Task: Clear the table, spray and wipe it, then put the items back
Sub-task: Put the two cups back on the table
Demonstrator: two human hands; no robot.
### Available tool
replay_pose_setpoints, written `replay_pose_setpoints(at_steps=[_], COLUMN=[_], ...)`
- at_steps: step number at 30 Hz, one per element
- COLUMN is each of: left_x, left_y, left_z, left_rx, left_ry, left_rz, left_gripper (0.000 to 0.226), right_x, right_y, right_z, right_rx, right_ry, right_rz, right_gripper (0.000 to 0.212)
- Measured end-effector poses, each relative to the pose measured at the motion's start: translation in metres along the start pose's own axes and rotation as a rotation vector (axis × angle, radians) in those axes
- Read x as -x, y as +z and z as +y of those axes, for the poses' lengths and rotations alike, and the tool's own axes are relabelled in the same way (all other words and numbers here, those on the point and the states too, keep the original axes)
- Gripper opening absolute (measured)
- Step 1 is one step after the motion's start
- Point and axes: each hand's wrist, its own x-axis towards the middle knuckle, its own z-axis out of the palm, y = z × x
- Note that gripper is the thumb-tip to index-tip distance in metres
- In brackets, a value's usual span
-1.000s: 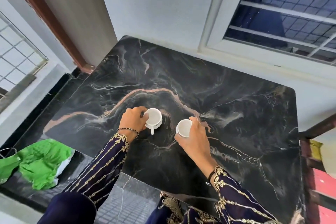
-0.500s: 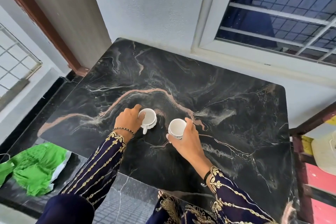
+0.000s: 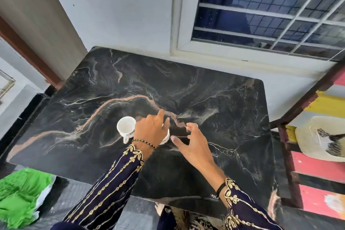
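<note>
- Starting with the black marbled table (image 3: 214, 99), which stands against the wall under a barred window (image 3: 261, 11): we see only two white cups on it, both near its middle
- On the floor at the near left lies a crumpled green cloth or bag (image 3: 20, 196), and we cannot tell which it is
- At the right a striped rack in red, yellow and black (image 3: 321, 170) carries a cream tray (image 3: 308, 136)
- Our right hand (image 3: 190, 144) hovers just right of the cups, fingers spread and holding nothing
- Our left hand (image 3: 151, 130) lies over the right cup (image 3: 166, 137), forefinger pointing far; whether the other fingers grip it is hidden, so we cannot tell
- The left cup (image 3: 126, 127) stands upright just left of that hand, its handle toward the near edge, and nothing holds it
- By our judgement the task hangs on these cups: they are either the last things to clear or the first put back, and one view does not settle which
- No spray bottle shows, and the top looks glossy without visible wet streaks, so we cannot confirm spraying or wiping
- We find no brand, label or readable writing anywhere
</note>
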Motion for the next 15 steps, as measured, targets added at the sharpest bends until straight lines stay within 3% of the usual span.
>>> replay_pose_setpoints(at_steps=[8, 15], left_x=[-0.002, 0.001], left_y=[0.029, 0.074], left_z=[0.121, 0.277], left_rx=[-0.004, 0.018], left_ry=[0.167, 0.253], left_rz=[-0.13, -0.198], left_gripper=[0.037, 0.035], right_x=[0.009, 0.016], right_y=[-0.082, -0.183], right_z=[0.072, 0.197], right_rx=[-0.097, -0.177], right_ry=[0.075, 0.125], right_rz=[0.149, 0.224], right_gripper=[0.062, 0.059])
